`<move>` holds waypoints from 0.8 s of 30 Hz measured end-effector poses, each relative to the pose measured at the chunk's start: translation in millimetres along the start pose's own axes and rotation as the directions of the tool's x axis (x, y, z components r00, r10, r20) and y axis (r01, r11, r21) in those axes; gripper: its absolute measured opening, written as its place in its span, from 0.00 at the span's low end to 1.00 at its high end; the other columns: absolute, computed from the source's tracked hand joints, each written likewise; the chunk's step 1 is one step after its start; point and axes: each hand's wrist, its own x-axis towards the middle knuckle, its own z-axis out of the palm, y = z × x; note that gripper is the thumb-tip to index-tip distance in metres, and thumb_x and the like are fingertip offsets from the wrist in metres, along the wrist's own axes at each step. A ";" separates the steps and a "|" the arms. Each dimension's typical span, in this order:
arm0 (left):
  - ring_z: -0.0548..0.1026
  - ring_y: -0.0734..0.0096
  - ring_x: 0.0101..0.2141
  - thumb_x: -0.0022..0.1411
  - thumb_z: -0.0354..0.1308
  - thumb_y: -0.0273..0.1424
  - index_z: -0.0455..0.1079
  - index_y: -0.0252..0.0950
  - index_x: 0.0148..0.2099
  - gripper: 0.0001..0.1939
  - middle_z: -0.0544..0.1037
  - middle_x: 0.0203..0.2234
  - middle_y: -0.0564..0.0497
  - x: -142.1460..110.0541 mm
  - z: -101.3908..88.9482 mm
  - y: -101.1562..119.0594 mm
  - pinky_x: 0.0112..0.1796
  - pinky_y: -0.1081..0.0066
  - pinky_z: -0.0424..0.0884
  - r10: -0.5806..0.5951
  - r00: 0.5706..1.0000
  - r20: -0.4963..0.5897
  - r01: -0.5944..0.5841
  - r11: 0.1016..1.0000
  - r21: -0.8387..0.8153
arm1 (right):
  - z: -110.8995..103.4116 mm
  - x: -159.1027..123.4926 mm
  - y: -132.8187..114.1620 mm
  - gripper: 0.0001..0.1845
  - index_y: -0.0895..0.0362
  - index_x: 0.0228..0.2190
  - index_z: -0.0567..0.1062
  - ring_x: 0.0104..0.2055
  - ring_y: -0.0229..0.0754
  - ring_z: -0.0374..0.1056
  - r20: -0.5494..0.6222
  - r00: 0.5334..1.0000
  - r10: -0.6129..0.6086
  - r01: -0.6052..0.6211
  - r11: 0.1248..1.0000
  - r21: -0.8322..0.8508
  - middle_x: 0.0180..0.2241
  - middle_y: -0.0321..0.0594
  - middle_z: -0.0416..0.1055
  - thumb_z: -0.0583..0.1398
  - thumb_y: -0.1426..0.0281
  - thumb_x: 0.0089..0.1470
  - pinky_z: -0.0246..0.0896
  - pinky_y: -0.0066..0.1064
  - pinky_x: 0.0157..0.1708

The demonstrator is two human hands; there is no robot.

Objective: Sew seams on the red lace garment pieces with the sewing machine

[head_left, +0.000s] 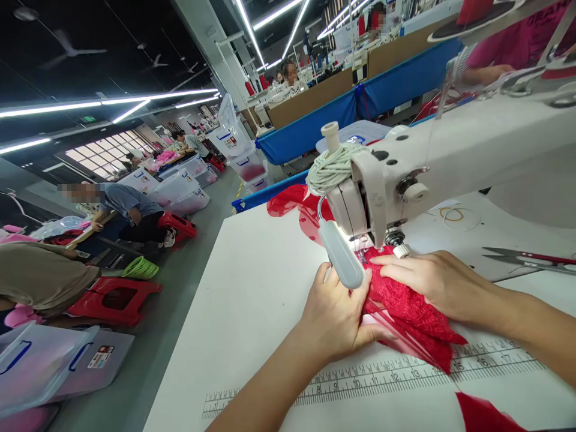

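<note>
A piece of red lace fabric (411,306) with sheer mesh lies bunched under the needle area of a white sewing machine (454,150). My left hand (335,315) is at its left edge, closed on the cloth between thumb and fingers; some fingertips are hidden behind a grey lamp (341,255). Resting on top of the lace from the right, my right hand (443,282) has its fingers stretched out and lying flat, with the thumb out of sight. More red fabric (288,201) spreads behind the needle. A red scrap (486,414) is at the near edge.
Scissors (531,259) lie right of my right hand. A printed ruler (355,384) runs along the white table (225,300). Thin rings (454,217) sit behind. Plastic boxes (45,366), red stools (117,300) and people at other machines surround the aisle.
</note>
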 end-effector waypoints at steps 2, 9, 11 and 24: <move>0.71 0.50 0.48 0.64 0.25 0.62 0.65 0.26 0.60 0.49 0.73 0.49 0.35 1.7 -0.6 1.0 0.42 0.56 0.71 0.035 0.999 -0.020 -0.036 0.999 -0.040 | 0.1 -0.1 0.0 0.09 0.54 0.35 0.72 0.30 0.40 0.69 0.031 0.999 -0.014 0.015 1.000 -0.015 0.41 0.40 0.76 0.52 0.71 0.62 0.55 0.31 0.25; 0.72 0.59 0.35 0.64 0.28 0.63 0.69 0.27 0.53 0.48 0.73 0.36 0.41 4.2 -5.1 4.2 0.37 0.59 0.73 0.054 0.998 0.019 -0.052 0.994 -0.098 | 0.5 0.9 -0.7 0.10 0.55 0.26 0.65 0.25 0.37 0.60 0.000 0.999 -0.041 0.041 0.999 -0.033 0.31 0.37 0.70 0.50 0.76 0.57 0.46 0.30 0.23; 0.72 0.59 0.35 0.64 0.27 0.62 0.69 0.28 0.53 0.47 0.74 0.35 0.41 4.0 -5.5 4.4 0.38 0.59 0.73 0.048 0.999 0.012 -0.046 0.994 -0.104 | 0.8 1.0 -0.7 0.09 0.55 0.26 0.65 0.25 0.37 0.59 0.000 0.999 -0.036 0.036 0.999 -0.035 0.30 0.36 0.68 0.51 0.76 0.57 0.45 0.30 0.23; 0.71 0.57 0.38 0.63 0.31 0.64 0.68 0.28 0.56 0.47 0.74 0.46 0.35 -3.2 -1.5 9.7 0.38 0.60 0.68 0.036 0.999 0.025 -0.037 0.998 0.048 | -1.1 1.9 -1.8 0.10 0.55 0.25 0.61 0.23 0.37 0.55 0.041 0.999 -0.033 0.038 0.993 -0.111 0.27 0.35 0.63 0.52 0.78 0.56 0.41 0.32 0.22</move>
